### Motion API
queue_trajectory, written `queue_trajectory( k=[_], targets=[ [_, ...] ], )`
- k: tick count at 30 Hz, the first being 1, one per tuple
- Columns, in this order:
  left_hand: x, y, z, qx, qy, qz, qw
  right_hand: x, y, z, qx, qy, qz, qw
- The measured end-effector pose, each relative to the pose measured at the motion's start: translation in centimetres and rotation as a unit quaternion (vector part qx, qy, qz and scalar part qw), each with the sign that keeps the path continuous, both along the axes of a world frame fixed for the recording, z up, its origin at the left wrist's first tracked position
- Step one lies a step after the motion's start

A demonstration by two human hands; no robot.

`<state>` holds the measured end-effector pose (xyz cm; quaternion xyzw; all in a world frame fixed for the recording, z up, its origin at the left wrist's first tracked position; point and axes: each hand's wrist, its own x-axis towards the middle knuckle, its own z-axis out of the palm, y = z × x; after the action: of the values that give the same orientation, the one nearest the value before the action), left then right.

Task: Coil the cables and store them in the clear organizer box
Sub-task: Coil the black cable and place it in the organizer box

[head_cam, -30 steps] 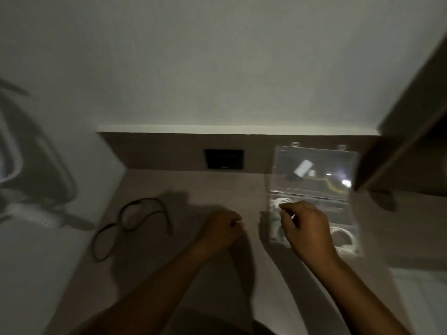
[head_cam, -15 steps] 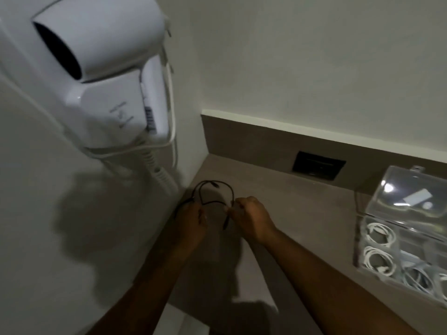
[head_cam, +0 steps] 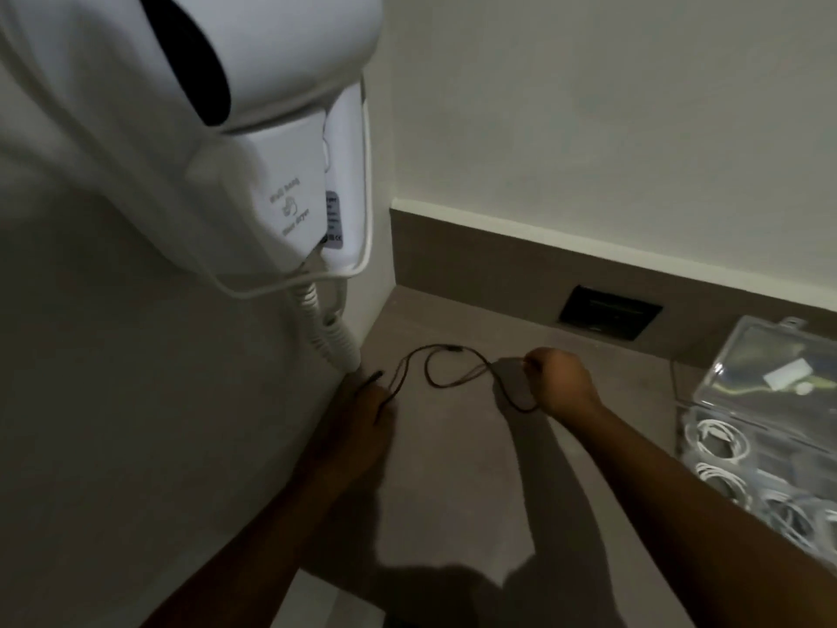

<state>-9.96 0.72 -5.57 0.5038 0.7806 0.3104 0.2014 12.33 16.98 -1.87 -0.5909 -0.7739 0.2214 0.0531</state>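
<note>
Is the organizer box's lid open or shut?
Open: the clear organizer box has its lid tilted up, with coiled white cables exposed beneath.

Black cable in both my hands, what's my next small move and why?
Probably bring the right hand toward the left hand to fold a first loop: the black cable sprawls uncoiled between them over the counter.

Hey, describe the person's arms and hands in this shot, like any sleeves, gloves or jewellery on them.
Both forearms are bare as far up as the frame shows, with no sleeve cuffs in view. The left hand and right hand wear no gloves. No watch, bracelet or ring is visible, though the lighting is dim and the left hand sits in shadow, so small details could be missed.
</note>
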Motion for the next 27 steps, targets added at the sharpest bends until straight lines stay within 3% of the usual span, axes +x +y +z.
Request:
queue_trajectory(
  k=[2,4,8,11,16,20,24,27],
  targets=[
    [1.9,0.9,2.8,-0.001,-0.184,0.048,0.982,2.3,0.7,1.4,-0.022,-0.162,0.020,0.986],
    [3.8,2.6,5.9,-0.013,-0.312,0.029,0.950,3.2,0.4,2.5,-0.005,-0.202,0.062,0.977],
    [6.8,6.0,11.8,-0.013,-0.455,-0.073,0.888,1.5,-1.6,5.1,0.087,0.060,0.231,0.967],
    [7.9,7.4,15.5,-0.021,-0.525,-0.140,0.839,1.0,-2.1,7.0,0.107,0.258,0.193,0.940],
    [9.9,7.7,19.2,-0.104,-0.536,-0.225,0.807,2.2,-1.4,10.2,0.175,0.382,0.136,0.897],
    [10.5,7.0,20.3,-0.091,-0.479,-0.301,0.819,3.8,0.2,12.7,0.128,0.469,0.010,0.874],
    [10.4,6.8,21.5,-0.104,-0.469,-0.375,0.792,5.8,1.4,13.6,0.129,0.454,-0.046,0.880],
    [11.6,7.6,23.4,-0.046,-0.493,-0.411,0.766,6.1,0.9,13.1,0.084,0.426,-0.027,0.900]
  ],
)
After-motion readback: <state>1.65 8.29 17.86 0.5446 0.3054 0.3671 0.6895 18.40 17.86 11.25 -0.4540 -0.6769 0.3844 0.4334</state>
